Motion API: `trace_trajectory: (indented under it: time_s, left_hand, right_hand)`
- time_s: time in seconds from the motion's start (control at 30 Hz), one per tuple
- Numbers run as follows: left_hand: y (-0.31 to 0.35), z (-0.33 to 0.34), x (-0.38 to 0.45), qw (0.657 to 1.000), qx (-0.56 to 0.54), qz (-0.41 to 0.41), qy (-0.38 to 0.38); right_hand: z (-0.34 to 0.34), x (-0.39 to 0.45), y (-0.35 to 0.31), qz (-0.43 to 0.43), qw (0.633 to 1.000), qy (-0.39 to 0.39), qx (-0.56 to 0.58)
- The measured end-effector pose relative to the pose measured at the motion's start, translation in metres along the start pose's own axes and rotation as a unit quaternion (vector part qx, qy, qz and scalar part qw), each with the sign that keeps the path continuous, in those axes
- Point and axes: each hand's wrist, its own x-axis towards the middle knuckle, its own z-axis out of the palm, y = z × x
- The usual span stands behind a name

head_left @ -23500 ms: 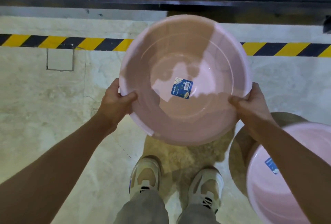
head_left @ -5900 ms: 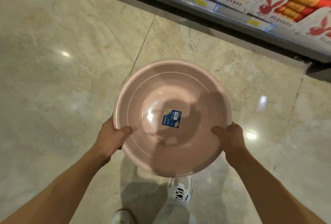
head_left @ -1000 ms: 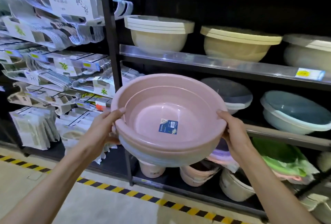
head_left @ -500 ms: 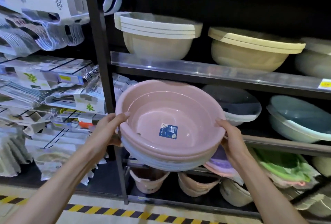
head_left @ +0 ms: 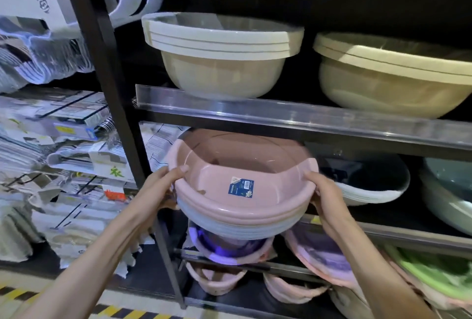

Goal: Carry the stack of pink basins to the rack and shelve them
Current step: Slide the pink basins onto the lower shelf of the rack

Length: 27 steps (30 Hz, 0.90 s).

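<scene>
1. Head view: a dark metal rack [head_left: 112,104] fills the frame, with a clear strip [head_left: 293,112] along the front edge of its upper shelf.
2. The left hand [head_left: 163,186] and right hand [head_left: 323,191] each clasp the rim of the stack of pink basins [head_left: 242,191], held tilted at the left end of the middle shelf, its far rim under the upper shelf's edge.
3. Cream basins [head_left: 222,50] sit on the upper shelf; a dark basin [head_left: 365,181] lies just right of the stack.
4. Pink tubs [head_left: 217,278] crowd the bottom shelf.
5. Packaged goods [head_left: 63,152] hang left of the rack post.
6. Yellow-black tape [head_left: 15,290] marks the pale floor.
</scene>
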Motion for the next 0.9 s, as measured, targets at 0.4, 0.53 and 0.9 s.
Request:
trace_trajectory:
  time_s: [0.4,0.53,0.9]
  left_hand:
    - [-0.016,0.002,0.040,0.999,-0.012,-0.020,-0.026]
    - [-0.016,0.001,0.047,0.998,-0.026,-0.036,-0.032]
    - [-0.009,0.011,0.059,0.995,-0.064,-0.073,-0.038]
  right_hand:
    - [0.014,0.023,0.018,-0.011,1.000,0.016,0.016]
    - [0.020,0.023,0.017,-0.003,0.999,0.022,0.025]
    - [0.024,0.025,0.011,0.044,0.999,0.029,-0.001]
